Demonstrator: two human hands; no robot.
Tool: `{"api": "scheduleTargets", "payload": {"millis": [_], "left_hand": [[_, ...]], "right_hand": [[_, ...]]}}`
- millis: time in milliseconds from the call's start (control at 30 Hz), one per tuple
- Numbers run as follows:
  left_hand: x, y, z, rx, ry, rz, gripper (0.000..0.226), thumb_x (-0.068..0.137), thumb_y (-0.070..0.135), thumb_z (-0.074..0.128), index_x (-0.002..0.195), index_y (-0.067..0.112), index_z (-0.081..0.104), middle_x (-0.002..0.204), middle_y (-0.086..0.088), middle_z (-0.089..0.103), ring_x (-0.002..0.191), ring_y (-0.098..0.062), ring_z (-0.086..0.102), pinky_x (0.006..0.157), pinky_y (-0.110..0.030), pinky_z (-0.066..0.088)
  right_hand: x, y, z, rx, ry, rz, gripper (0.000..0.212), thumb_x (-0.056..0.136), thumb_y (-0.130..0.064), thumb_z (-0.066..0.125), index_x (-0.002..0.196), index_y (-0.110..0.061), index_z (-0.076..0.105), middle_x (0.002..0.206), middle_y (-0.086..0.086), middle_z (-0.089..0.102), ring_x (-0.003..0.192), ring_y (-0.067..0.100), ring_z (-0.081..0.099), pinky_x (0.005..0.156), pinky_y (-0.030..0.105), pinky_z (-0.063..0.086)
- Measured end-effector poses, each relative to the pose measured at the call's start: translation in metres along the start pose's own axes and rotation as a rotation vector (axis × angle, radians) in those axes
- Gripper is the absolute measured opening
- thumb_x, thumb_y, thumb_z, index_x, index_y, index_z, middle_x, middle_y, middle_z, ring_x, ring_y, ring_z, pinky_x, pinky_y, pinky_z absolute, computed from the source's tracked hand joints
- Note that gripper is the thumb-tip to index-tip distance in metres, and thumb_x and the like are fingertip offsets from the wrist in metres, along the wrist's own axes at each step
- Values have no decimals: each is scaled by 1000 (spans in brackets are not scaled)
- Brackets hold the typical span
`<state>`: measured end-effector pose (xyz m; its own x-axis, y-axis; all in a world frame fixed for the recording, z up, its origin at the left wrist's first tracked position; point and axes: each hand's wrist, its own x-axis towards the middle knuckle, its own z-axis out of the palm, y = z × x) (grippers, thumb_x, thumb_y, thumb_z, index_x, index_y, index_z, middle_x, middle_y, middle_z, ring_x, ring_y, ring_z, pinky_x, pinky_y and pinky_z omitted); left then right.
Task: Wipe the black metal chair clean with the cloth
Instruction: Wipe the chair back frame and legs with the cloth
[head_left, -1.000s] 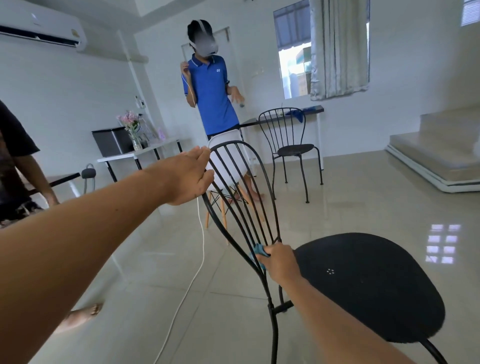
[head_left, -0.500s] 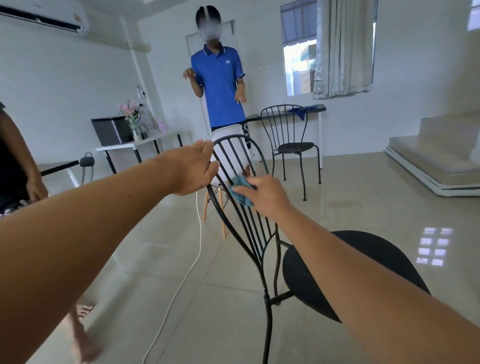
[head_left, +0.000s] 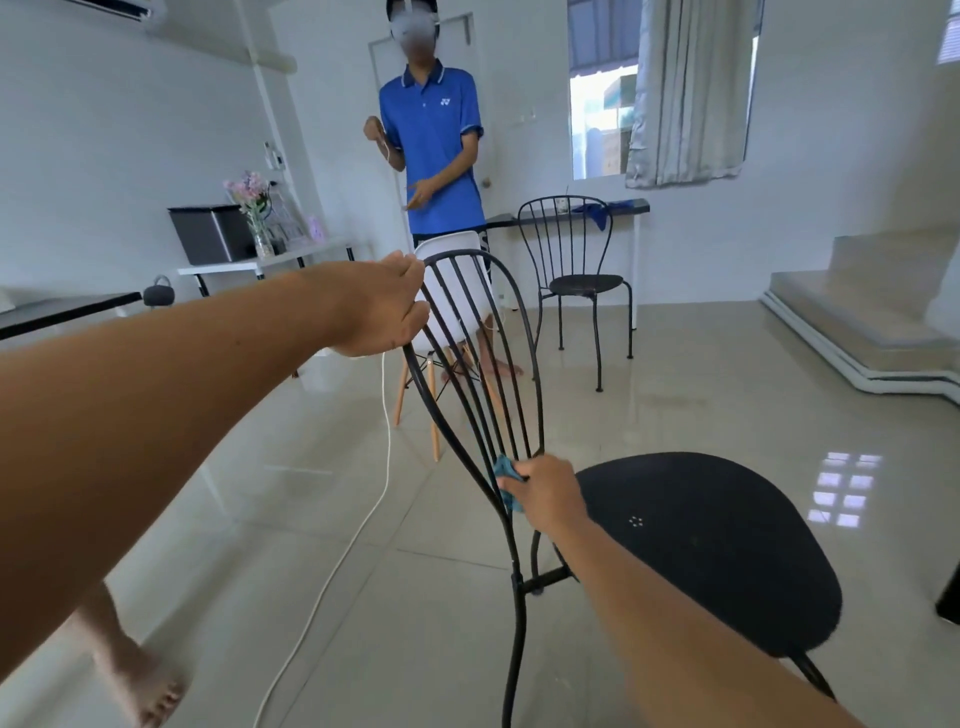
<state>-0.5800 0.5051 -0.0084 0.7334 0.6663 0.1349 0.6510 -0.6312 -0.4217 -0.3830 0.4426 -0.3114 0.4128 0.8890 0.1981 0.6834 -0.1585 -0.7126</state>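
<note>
White-walled room with glossy pale floor tiles (head_left: 270, 519), and the black metal chair (head_left: 701, 551) stands right up front, round seat on the right, curved barred back just left of it. Left hand (head_left: 379, 306) is up at the top left of the chair back, grip closed round the outer rim with the fingers curled over the bar. Right hand (head_left: 548, 493) is down low where the thin bars run together just above the seat, grip bunched on a small blue cloth (head_left: 504, 475) that's pressed against the bars. Only a bit of the cloth pokes out past the fingers.

Behind the chair back there's a white chair (head_left: 457, 280) with wooden legs, and a person in a blue polo shirt (head_left: 431, 145) stands behind that. A white cable (head_left: 385, 431) hangs down and trails across the floor toward the near left. Second black chair (head_left: 576, 283) sits farther back by a narrow bench (head_left: 631, 206) under the window (head_left: 597, 130), with a blue rag (head_left: 592, 212) on it. Off to the left, a white bench (head_left: 228, 269) carries a black box (head_left: 210, 234) and a vase of pink flowers (head_left: 249, 192). Bare foot (head_left: 140, 680) at the bottom left.
</note>
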Motion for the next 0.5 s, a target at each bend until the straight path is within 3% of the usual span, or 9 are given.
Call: {"api": "scheduleTargets", "payload": {"millis": [100, 200, 300, 367, 500], "left_hand": [[7, 1, -5, 26, -55, 13, 79, 113, 54, 23, 171, 5, -1, 180, -15, 2, 165, -31, 16, 132, -49, 23], [18, 4, -10, 14, -79, 2, 84, 111, 56, 30, 170, 5, -3, 180, -14, 1, 163, -34, 22, 130, -49, 27], [28, 4, -9, -22, -78, -5, 87, 109, 55, 37, 170, 5, 0, 179, -14, 3, 160, -36, 28, 126, -52, 34], [30, 3, -8, -42, -83, -11, 89, 108, 52, 40, 170, 5, -4, 180, -13, -3, 163, -34, 22, 127, -50, 32], [29, 5, -6, -80, -53, -7, 91, 106, 50, 45, 170, 5, -1, 180, -12, -1, 158, -35, 32, 123, -51, 37]], "right_hand": [[-29, 36, 24, 21, -25, 107, 35, 99, -33, 76, 128, -13, 77, 97, -5, 75, 78, 3, 72, 76, 19, 64], [-27, 40, 10, 63, -39, 132, 30, 101, -34, 74, 125, -17, 77, 88, -10, 71, 74, 1, 70, 60, 11, 55], [1, 18, -26, 128, 28, 110, 29, 102, -35, 70, 119, -13, 78, 93, -4, 75, 69, 1, 70, 55, 10, 51], [25, -14, -58, 193, 159, 56, 30, 101, -35, 71, 119, -13, 78, 91, -6, 76, 65, -3, 70, 54, 9, 51], [66, -92, -115, 264, 334, -175, 30, 101, -28, 73, 126, -11, 76, 93, -6, 72, 56, -14, 66, 52, 4, 49]]}}
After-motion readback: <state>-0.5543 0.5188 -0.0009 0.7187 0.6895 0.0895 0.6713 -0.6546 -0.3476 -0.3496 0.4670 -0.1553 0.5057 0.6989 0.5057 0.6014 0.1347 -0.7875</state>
